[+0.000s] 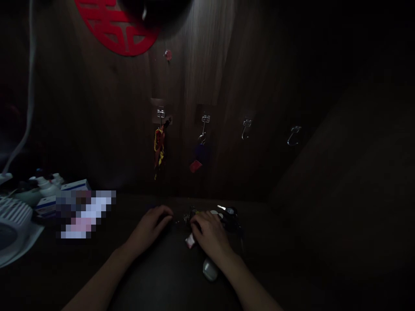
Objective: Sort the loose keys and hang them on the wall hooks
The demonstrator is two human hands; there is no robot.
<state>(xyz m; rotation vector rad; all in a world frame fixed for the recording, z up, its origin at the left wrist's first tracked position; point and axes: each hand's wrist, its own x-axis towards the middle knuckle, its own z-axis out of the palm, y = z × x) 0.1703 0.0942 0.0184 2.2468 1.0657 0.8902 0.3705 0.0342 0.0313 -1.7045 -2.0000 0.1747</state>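
Note:
My left hand [151, 225] rests on the dark surface with bent fingers and the thumb held apart, nothing seen between them. To its right, a small bunch of metal keys [187, 217] lies close to my right hand [212, 232]. That hand lies over part of the pile, fingers loosely bent and thumb apart; its fingertips meet the keys, though darkness blurs the contact. Beyond it sits a black key [231, 211] with a bright blade. A small white and red item [190, 241] is below the right thumb, and a rounded grey-white object [210, 270] lies beside the wrist.
Metal hooks line the dark wood panel: one holds a red and yellow braided cord [158, 149], another a key ring with a red tag [195, 166]. A red cut-out [128, 36] is above. At left are boxes [75, 185], a white bottle [48, 186] and a ribbed white device [13, 222].

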